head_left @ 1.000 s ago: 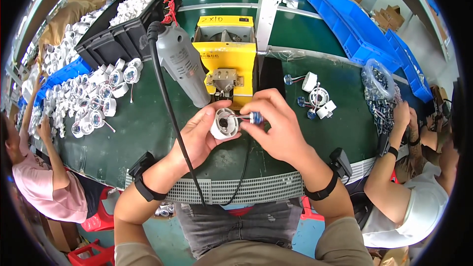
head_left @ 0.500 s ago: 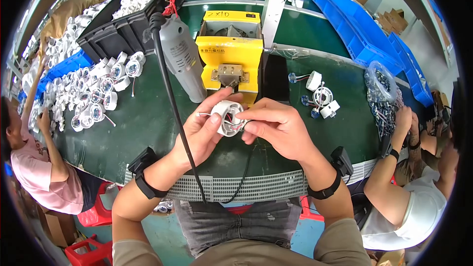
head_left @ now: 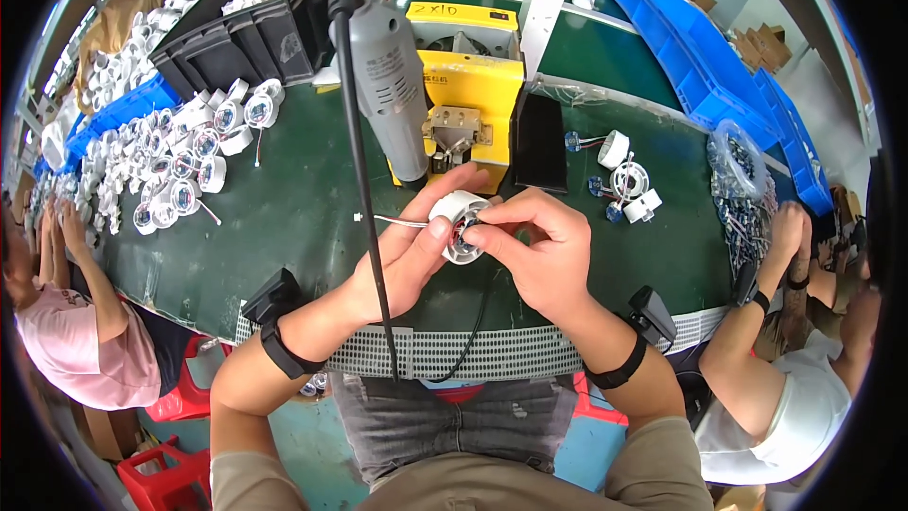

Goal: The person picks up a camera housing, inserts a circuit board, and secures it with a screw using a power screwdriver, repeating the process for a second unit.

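Left hand (head_left: 402, 260) closed around white round housing (head_left: 459, 224) above green counter (head_left: 293, 218); right hand (head_left: 539, 251) just right of it, fingertips pinched at its open, upturned face, wires trailing left.

Bright, even light falls from overhead, and shadows under the hands on the green table (head_left: 284, 218) are soft. Focus is sharp at the centre. The fisheye bends straight edges near the rim, where a black vignette closes the corners. Little glare shows.
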A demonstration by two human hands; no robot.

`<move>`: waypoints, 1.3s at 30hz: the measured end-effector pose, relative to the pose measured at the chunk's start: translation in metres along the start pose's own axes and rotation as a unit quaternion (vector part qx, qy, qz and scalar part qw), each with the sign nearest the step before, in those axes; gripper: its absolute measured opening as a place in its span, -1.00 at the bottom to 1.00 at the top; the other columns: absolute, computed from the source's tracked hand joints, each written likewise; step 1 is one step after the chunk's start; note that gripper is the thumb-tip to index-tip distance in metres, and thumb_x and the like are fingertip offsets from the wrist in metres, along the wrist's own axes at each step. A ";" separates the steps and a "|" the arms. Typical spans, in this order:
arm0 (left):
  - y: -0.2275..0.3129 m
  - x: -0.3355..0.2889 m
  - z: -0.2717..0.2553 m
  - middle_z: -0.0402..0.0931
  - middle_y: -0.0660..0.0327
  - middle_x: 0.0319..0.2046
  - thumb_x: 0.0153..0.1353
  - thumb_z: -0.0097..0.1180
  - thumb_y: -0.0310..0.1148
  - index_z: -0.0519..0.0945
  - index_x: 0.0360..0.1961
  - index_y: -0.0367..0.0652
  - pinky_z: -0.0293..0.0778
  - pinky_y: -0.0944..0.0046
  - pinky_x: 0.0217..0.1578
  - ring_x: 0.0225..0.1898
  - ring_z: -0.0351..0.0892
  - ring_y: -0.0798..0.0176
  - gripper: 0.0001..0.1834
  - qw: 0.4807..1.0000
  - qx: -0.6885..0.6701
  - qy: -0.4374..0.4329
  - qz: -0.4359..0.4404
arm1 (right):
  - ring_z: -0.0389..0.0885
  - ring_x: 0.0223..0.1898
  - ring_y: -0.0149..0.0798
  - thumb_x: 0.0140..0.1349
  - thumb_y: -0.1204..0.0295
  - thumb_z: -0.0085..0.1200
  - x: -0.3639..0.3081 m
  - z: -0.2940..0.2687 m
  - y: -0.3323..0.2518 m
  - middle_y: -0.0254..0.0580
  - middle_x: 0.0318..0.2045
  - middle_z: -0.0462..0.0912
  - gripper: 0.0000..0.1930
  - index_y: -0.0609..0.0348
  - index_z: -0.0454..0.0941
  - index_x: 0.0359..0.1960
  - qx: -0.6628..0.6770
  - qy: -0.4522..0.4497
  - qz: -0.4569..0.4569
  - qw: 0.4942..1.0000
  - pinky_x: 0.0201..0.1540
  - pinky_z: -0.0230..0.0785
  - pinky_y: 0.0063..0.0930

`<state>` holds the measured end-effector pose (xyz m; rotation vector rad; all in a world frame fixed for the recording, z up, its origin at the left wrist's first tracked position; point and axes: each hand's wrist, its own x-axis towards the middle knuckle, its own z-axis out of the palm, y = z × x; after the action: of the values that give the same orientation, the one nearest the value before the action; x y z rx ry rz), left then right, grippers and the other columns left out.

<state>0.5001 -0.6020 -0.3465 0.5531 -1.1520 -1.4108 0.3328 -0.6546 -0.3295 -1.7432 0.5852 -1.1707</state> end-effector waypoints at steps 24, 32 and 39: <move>-0.005 0.002 -0.016 0.48 0.10 -0.16 0.18 -0.06 -0.52 0.34 0.09 -0.38 0.67 0.28 -0.20 -0.13 0.56 0.28 -0.58 0.976 0.070 0.119 -0.166 | 0.60 -0.23 -0.26 -0.04 0.52 0.36 0.039 0.029 0.012 -0.07 -0.09 0.53 -0.43 0.26 0.42 0.05 -0.224 0.086 -0.171 0.955 -0.14 0.48 -0.46; -0.001 0.008 -0.022 0.47 0.08 -0.11 0.30 -0.05 -0.44 0.32 0.11 -0.36 0.66 0.23 -0.23 -0.26 0.62 0.22 -0.62 0.951 0.057 0.164 -0.256 | 0.56 -0.44 -0.30 0.22 0.48 0.06 0.074 0.072 0.006 -0.11 -0.36 0.53 -0.39 0.28 0.03 0.24 0.012 0.116 -0.149 0.982 -0.36 0.46 -0.45; 0.005 0.011 -0.023 0.47 0.06 -0.13 0.30 -0.13 -0.53 0.34 0.11 -0.36 0.67 0.25 -0.22 -0.28 0.63 0.18 -0.65 0.938 0.046 0.203 -0.276 | 0.37 -0.71 -0.37 0.32 0.43 -0.10 0.108 0.058 -0.010 -0.21 -0.65 0.39 -0.57 0.30 0.11 0.17 0.118 0.235 -0.133 0.956 -0.64 0.27 -0.50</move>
<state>0.5195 -0.6184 -0.3487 1.2457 -0.7537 -1.6086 0.4308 -0.7092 -0.2778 -1.3688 0.4679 -1.7942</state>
